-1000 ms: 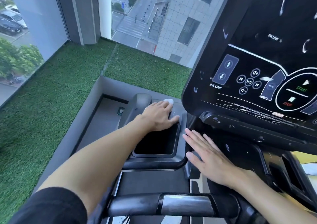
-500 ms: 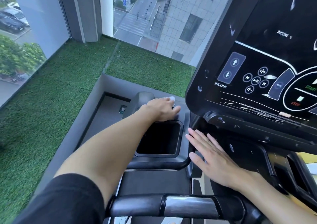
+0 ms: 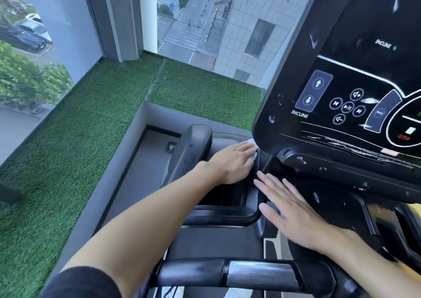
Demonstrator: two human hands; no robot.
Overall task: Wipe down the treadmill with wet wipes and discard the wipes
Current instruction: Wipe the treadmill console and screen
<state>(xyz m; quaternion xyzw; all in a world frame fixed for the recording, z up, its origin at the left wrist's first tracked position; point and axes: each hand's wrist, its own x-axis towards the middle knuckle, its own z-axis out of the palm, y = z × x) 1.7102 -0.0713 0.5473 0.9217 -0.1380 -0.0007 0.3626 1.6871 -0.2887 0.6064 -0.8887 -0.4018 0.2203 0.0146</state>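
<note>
Turf [image 3: 68, 149] beyond treadmill tray [image 3: 218, 215] — left hand [image 3: 232, 163] flat on wipe [image 3: 250, 142] at far rim; right hand [image 3: 293, 213] spread flat.

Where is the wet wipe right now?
Head view: the wet wipe is pressed under the left hand, just beyond the recessed tray, by the lower left corner of the console.

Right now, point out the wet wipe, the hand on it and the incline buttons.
wet wipe [image 3: 251, 142]: head view, white corner beyond fingertips.
left hand [image 3: 230, 163]: head view, back of hand.
incline buttons [image 3: 313, 91]: head view, panel middle.
</note>
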